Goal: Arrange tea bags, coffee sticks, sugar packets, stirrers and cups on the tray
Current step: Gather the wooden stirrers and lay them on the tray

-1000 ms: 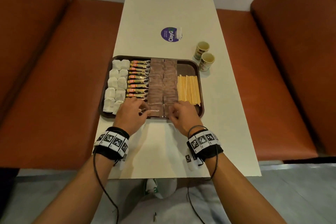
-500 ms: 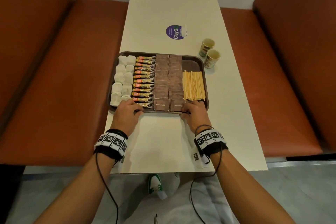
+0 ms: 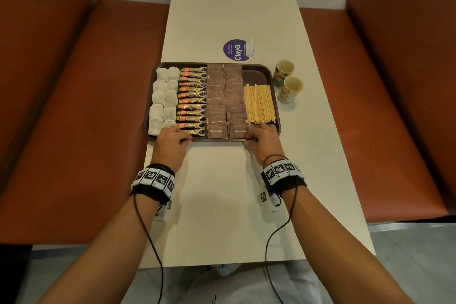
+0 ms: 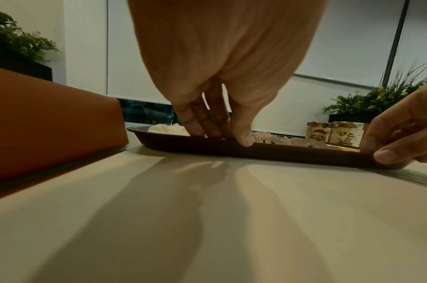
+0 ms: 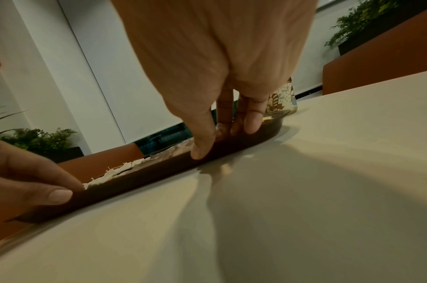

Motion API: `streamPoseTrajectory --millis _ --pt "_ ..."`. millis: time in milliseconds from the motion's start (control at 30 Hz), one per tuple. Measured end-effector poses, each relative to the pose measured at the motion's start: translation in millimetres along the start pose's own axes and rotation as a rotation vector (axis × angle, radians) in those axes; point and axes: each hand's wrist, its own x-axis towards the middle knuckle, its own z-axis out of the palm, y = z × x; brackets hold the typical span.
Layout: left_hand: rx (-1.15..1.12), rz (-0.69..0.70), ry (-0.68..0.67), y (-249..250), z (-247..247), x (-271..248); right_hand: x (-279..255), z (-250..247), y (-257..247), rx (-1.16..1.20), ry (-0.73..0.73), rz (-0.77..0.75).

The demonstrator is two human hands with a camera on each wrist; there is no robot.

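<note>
The dark brown tray (image 3: 256, 74) lies on the cream table. It holds white tea bags (image 3: 162, 101) at the left, then coffee sticks (image 3: 192, 100), brown sugar packets (image 3: 225, 99) and wooden stirrers (image 3: 259, 103). Two patterned cups (image 3: 287, 81) stand on the table just right of the tray's far corner. My left hand (image 3: 172, 138) pinches the tray's near rim (image 4: 292, 153), thumb on the outer wall and fingers over the edge (image 4: 222, 137). My right hand (image 3: 261, 137) pinches the same rim (image 5: 146, 176) further right (image 5: 222, 139).
A round purple sticker (image 3: 237, 49) lies on the table beyond the tray. Orange-brown benches (image 3: 74, 106) flank the table on both sides. Bare tabletop (image 3: 222, 205) stretches between the tray and me.
Both hands left the sugar packets and took the tray's near rim. The tray has slid away from me, closer to the purple sticker and level with the cups.
</note>
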Motion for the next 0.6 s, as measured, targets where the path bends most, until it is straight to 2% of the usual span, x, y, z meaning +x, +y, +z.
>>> streamPoseTrajectory --millis 267,600 --pt "-0.004 -0.009 0.009 1.7 3.9 45.6 48.5 0.5 5.7 -0.017 -0.002 -0.009" --pt "-0.008 -0.010 0.016 1.0 6.3 53.7 53.9 -1.3 5.3 0.006 0.043 -0.008"
